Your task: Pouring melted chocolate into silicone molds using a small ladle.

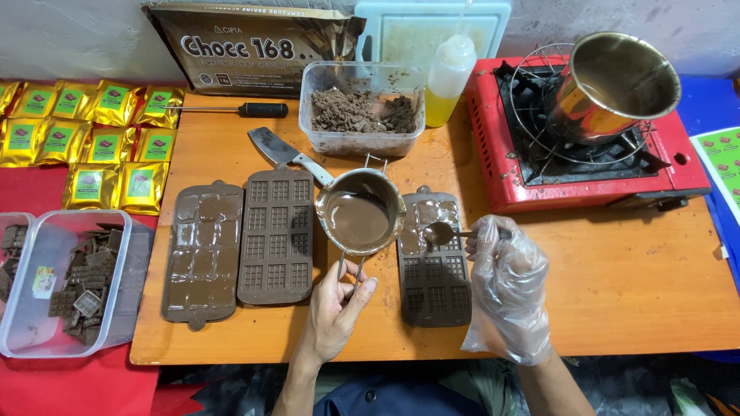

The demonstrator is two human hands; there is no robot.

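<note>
Three brown silicone bar moulds lay side by side on the wooden board (pixel 617 293). Over the gap between the middle mould (pixel 276 235) and the right mould (pixel 434 266) hung a small steel pot (pixel 360 213) of melted chocolate; the left hand (pixel 333 308) had its fingers closed around the pot's wire handle, just below the pot. Right of the pot, the right hand (pixel 505 289), in a loose clear plastic glove, pinched a spoon (pixel 439 232) of chocolate above the right mould's upper cells. Left of the pot, the left mould (pixel 202 250) looked filled. Behind the pot stood a clear tub (pixel 362 108) of chocolate crumbs.
</note>
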